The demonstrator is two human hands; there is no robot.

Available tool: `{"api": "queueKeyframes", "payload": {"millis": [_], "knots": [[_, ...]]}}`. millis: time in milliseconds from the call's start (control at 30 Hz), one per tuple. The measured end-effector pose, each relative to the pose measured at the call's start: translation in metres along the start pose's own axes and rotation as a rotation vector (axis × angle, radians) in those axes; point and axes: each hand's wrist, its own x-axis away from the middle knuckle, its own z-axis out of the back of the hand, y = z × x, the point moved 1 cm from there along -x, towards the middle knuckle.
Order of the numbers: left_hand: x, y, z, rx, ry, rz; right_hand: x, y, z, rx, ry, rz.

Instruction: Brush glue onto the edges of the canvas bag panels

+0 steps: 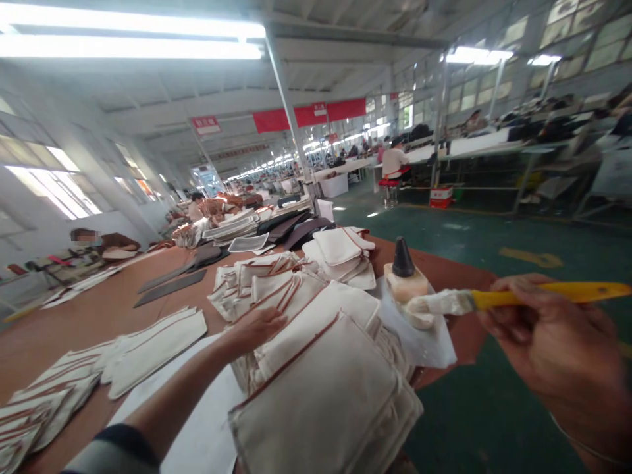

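Looking forward and down from the head view, a yellow-handled flat brush (543,295) is seen clamped in the grip of the right hand (553,336), its glue-whitened bristles (439,304) held at a pale block (405,284); whether they touch it cannot be told. A black cone-shaped nozzle (403,258) is stood upright on that block, and a white paper sheet (419,345) is spread beneath it. The grip of the left hand (254,329) is left open, palm down, laid on a stack of canvas panels (320,368) with brown edge strips. More canvas panels (148,349) are laid out across the brown worktop (74,329), and dark panels (170,288) are placed farther along. A co-worker in a white shirt (395,161) is seated on a red stool (389,187) beyond, above the green floor (494,421).
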Motion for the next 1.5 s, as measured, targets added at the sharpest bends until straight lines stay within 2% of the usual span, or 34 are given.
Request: {"api": "queueKeyframes", "payload": {"millis": [100,167,267,400,733,900,1000,1100,1167,1233,1300,1367,1500], "knots": [[-0.011,0.036,-0.052,-0.085,-0.054,-0.071,0.004,0.031,-0.015,-0.052,-0.051,-0.072],[-0.016,0.055,-0.081,-0.127,-0.055,-0.057,0.001,0.053,-0.019,-0.034,-0.118,-0.101],[-0.023,0.065,-0.107,-0.153,-0.029,0.017,-0.007,0.08,-0.024,0.05,-0.176,-0.106],[-0.029,0.061,-0.117,-0.139,-0.018,0.048,-0.017,0.102,-0.038,0.202,-0.284,-0.052],[-0.027,0.061,-0.124,-0.003,-0.013,0.065,-0.026,0.148,-0.064,0.423,-0.474,0.012],[-0.023,0.061,-0.125,0.093,-0.024,0.054,-0.028,0.142,-0.062,0.483,-0.425,0.065],[-0.019,0.062,-0.127,0.12,-0.015,0.018,-0.019,0.134,-0.061,0.485,-0.494,0.087],[-0.011,0.063,-0.129,0.103,0.061,-0.025,-0.014,0.124,-0.059,0.492,-0.516,0.127],[-0.002,0.063,-0.129,0.049,0.169,-0.137,-0.016,0.112,-0.056,0.492,-0.456,0.147],[0.008,0.064,-0.128,-0.046,0.319,-0.351,-0.02,0.099,-0.054,0.467,-0.388,0.164],[0.019,0.066,-0.127,-0.174,0.469,-0.593,-0.022,0.087,-0.055,0.4,-0.382,0.157],[0.028,0.068,-0.127,-0.303,0.583,-0.749,-0.021,0.078,-0.057,0.346,-0.472,0.117],[0.039,0.069,-0.128,-0.487,0.671,-0.86,-0.016,0.066,-0.059,0.459,-0.808,0.091]]}}
